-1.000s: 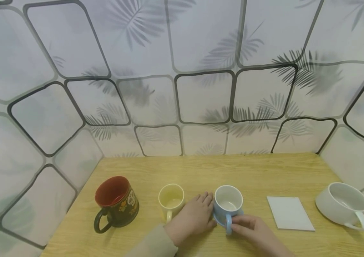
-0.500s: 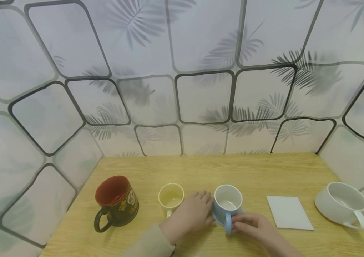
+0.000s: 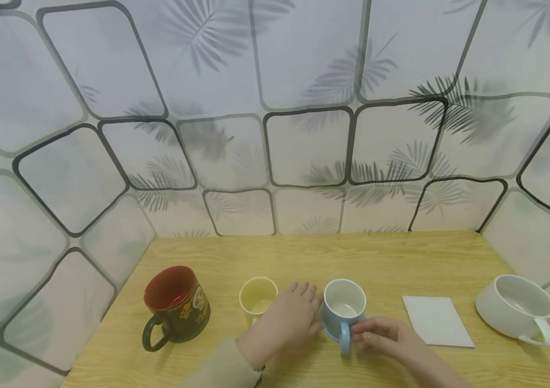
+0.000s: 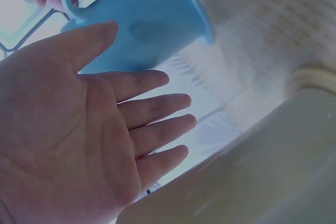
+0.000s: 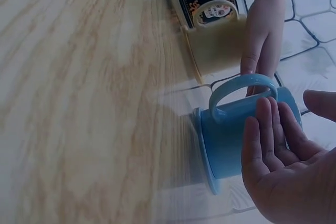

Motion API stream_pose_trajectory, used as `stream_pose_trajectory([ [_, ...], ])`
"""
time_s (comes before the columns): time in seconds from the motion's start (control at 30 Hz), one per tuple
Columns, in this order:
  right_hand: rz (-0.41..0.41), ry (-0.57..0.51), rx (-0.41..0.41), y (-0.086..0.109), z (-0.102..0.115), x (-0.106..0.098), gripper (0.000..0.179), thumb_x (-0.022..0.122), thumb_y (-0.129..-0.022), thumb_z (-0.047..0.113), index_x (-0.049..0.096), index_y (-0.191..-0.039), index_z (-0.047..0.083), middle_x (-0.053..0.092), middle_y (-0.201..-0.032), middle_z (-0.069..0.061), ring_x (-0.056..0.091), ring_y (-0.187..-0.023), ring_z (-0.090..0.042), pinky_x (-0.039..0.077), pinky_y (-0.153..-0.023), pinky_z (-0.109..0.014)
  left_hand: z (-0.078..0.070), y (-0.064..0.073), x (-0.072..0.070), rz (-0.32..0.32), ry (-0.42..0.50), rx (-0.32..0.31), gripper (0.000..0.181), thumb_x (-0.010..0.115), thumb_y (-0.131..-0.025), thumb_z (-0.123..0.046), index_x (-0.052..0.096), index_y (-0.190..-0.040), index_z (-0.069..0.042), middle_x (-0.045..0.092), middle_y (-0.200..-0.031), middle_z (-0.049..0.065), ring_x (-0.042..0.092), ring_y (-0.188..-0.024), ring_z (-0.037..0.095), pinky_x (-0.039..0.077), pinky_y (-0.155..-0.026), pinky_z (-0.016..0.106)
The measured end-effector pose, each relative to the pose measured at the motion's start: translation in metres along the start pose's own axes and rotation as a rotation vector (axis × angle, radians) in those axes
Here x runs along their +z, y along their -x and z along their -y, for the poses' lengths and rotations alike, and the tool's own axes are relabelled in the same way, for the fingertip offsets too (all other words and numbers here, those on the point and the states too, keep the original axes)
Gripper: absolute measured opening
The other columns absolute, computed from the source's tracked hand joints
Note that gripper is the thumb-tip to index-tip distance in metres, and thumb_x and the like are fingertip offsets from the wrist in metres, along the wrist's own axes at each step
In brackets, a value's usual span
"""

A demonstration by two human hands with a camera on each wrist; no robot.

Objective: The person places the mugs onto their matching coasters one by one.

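Note:
A light-blue mug [image 3: 345, 302] with a white inside stands on the table between the two hands, its handle toward the person. My left hand [image 3: 293, 315] is just left of it. In the left wrist view that palm [image 4: 79, 124] faces the camera, its fingers straight and apart. On the mug's other side my right hand [image 3: 389, 342] is close to the handle. Seen from the right wrist, the right fingers [image 5: 270, 140] are nearly straight beside the mug's wall, with the thumb away from it; whether they touch cannot be told. A yellow mug [image 3: 258, 295], partly covered by the left forearm, stands further left.
A large dark mug [image 3: 183, 315] with a red inside and painted flowers is at the far left. A white square pad [image 3: 439, 320] lies right of the right hand. Beyond it stands a wide white cup [image 3: 503, 310]. Patterned cloth walls [image 3: 309, 210] border the wooden table [image 3: 377, 253].
The left hand has shifted slightly left and away from the blue mug. The right hand has loosened and slid slightly right from the handle. The blue mug stays practically in place.

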State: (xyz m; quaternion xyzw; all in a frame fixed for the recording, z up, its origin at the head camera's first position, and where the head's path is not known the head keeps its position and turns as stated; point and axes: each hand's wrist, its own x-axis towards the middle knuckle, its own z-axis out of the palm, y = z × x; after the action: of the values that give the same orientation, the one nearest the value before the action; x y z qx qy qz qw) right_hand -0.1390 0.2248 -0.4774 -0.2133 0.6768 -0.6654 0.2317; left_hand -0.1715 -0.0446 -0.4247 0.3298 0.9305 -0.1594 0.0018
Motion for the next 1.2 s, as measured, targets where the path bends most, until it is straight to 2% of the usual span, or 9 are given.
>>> stream_pose_trajectory([
  [0.27,0.002,0.033,-0.003,0.005,0.009,-0.007,0.039,0.048,-0.111,0.009,0.054,-0.138,-0.018,0.077,-0.122,0.007,0.075,-0.110,-0.011,0.061,-0.097,-0.022,0.006,0.004,-0.010,-0.016,0.006,-0.005,0.068,0.050,-0.106,-0.061,0.048,-0.160,-0.018,0.050,-0.164,0.005,0.049,-0.153,0.023,0.040,-0.129,0.040],
  [0.5,-0.043,0.059,0.041,0.008,0.015,-0.011,0.037,0.050,-0.111,0.013,0.058,-0.138,-0.011,0.077,-0.123,0.006,0.074,-0.111,-0.011,0.059,-0.097,-0.020,0.010,0.007,-0.020,-0.039,-0.014,-0.014,0.069,0.049,-0.107,-0.062,0.046,-0.161,-0.019,0.048,-0.166,0.004,0.047,-0.154,0.022,0.038,-0.130,0.040],
  [0.67,-0.075,0.083,0.076,0.011,0.021,-0.013,0.038,0.052,-0.111,0.016,0.059,-0.139,-0.010,0.077,-0.126,0.001,0.074,-0.113,-0.014,0.058,-0.099,-0.020,0.012,0.010,-0.026,-0.068,-0.034,-0.021,0.068,0.047,-0.107,-0.062,0.046,-0.162,-0.021,0.048,-0.166,0.003,0.047,-0.154,0.021,0.037,-0.131,0.039],
  [0.83,-0.100,0.106,0.100,0.012,0.027,-0.016,0.038,0.052,-0.111,0.018,0.060,-0.139,-0.006,0.075,-0.128,-0.001,0.073,-0.115,-0.016,0.057,-0.098,-0.020,0.012,0.012,-0.031,-0.092,-0.020,-0.017,0.068,0.045,-0.108,-0.062,0.046,-0.162,-0.021,0.047,-0.167,0.003,0.046,-0.155,0.022,0.036,-0.131,0.040],
  [1.0,-0.121,0.119,0.133,0.012,0.033,-0.023,0.038,0.051,-0.112,0.021,0.060,-0.141,-0.002,0.073,-0.130,0.004,0.072,-0.116,-0.015,0.058,-0.098,-0.021,0.012,0.012,-0.032,-0.134,-0.010,0.000,0.066,0.046,-0.108,-0.061,0.047,-0.161,-0.021,0.049,-0.166,0.002,0.047,-0.154,0.021,0.038,-0.130,0.040],
  [1.2,-0.133,0.126,0.133,0.015,0.038,-0.029,0.031,0.049,-0.113,0.022,0.067,-0.137,0.013,0.073,-0.126,0.016,0.071,-0.114,-0.011,0.058,-0.098,-0.021,0.010,0.010,-0.033,-0.171,-0.030,0.019,0.065,0.045,-0.108,-0.062,0.048,-0.160,-0.022,0.049,-0.166,0.001,0.047,-0.154,0.021,0.038,-0.130,0.039],
])
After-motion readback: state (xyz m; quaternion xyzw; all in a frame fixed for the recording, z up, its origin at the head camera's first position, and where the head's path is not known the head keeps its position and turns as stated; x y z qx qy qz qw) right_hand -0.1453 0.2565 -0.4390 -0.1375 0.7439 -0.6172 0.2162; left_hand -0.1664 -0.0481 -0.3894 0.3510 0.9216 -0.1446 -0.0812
